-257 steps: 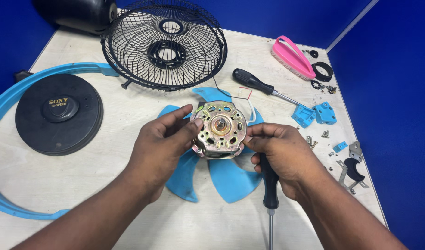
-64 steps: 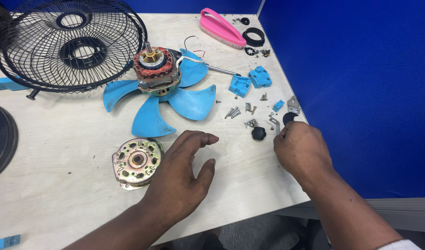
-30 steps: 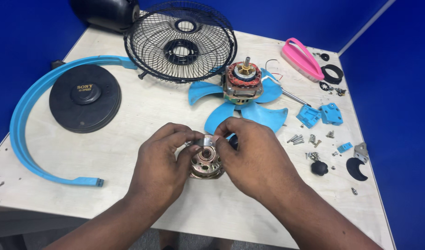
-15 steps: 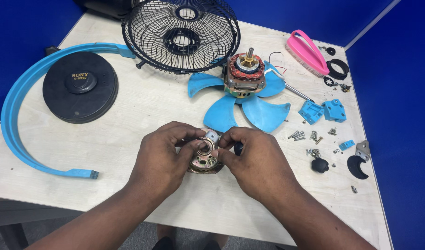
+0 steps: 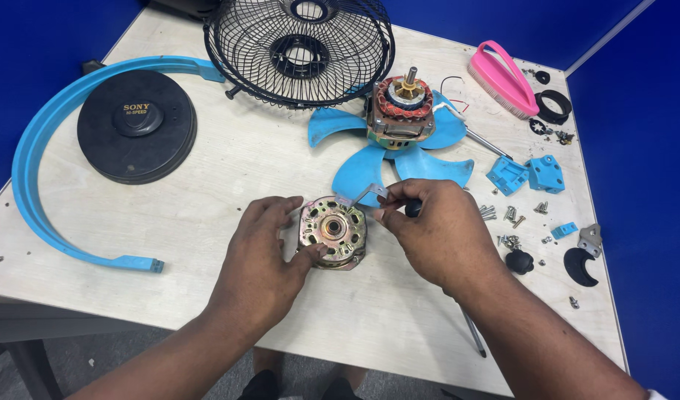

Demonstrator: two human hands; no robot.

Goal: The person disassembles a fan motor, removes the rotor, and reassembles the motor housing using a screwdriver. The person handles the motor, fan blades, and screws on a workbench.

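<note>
A round, gold-coloured metal motor cover [image 5: 332,231] with a centre bearing lies flat on the table. My left hand [image 5: 269,255] grips its left and lower rim with thumb and fingers. My right hand [image 5: 436,231] is just right of the cover and pinches a small bent metal bracket [image 5: 366,194] above the cover's upper right edge. A black screwdriver handle [image 5: 412,210] shows between the same fingers, and its shaft [image 5: 473,337] sticks out under my wrist. Behind, the motor core with copper windings [image 5: 403,107] stands on the blue fan blade [image 5: 399,163].
A black wire fan guard [image 5: 299,48] stands at the back, a black round base [image 5: 136,126] and a blue curved ring [image 5: 40,185] at the left. On the right lie a pink brush [image 5: 503,74], blue plastic pieces [image 5: 525,174], several loose screws [image 5: 506,216] and a black knob [image 5: 519,261].
My right hand has drawn back to the right off the cover, with the bracket now held clear above its edge. The left hand stays on the cover.
</note>
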